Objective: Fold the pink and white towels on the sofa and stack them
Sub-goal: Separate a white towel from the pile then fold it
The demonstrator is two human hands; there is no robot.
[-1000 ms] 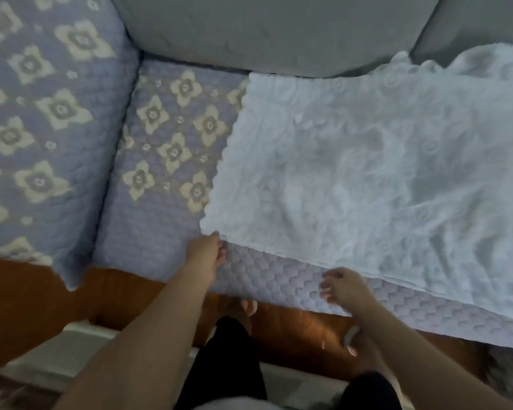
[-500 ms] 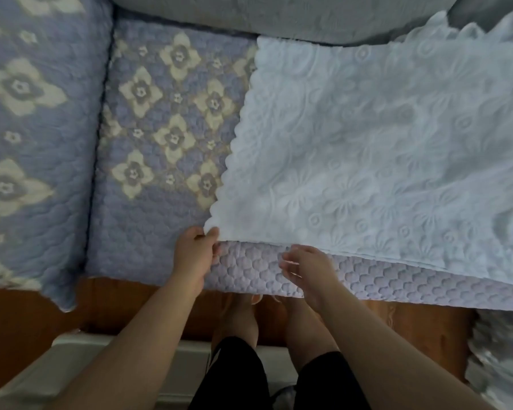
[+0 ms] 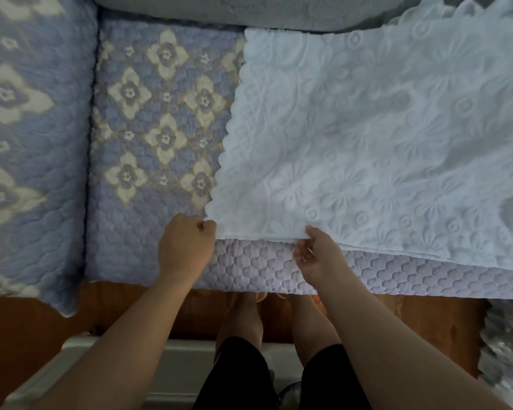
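Observation:
A white towel [image 3: 367,137] with an embossed flower pattern and scalloped left edge lies spread flat over the right part of the sofa seat, folded in layers at its near edge. My left hand [image 3: 187,247] pinches its near left corner. My right hand [image 3: 317,255] grips the same near edge a little further right, thumb on top and fingers under the layers. No pink towel is in view.
The sofa seat [image 3: 148,137] has a quilted lilac cover with cream flowers. A matching armrest [image 3: 27,143] rises on the left and grey back cushions [image 3: 219,7] run behind. Brown wooden floor [image 3: 21,335] lies below the seat front, with my legs between.
My right hand has slid left along the near edge and taken hold of the towel closer to my left hand. The camera has moved closer to the sofa.

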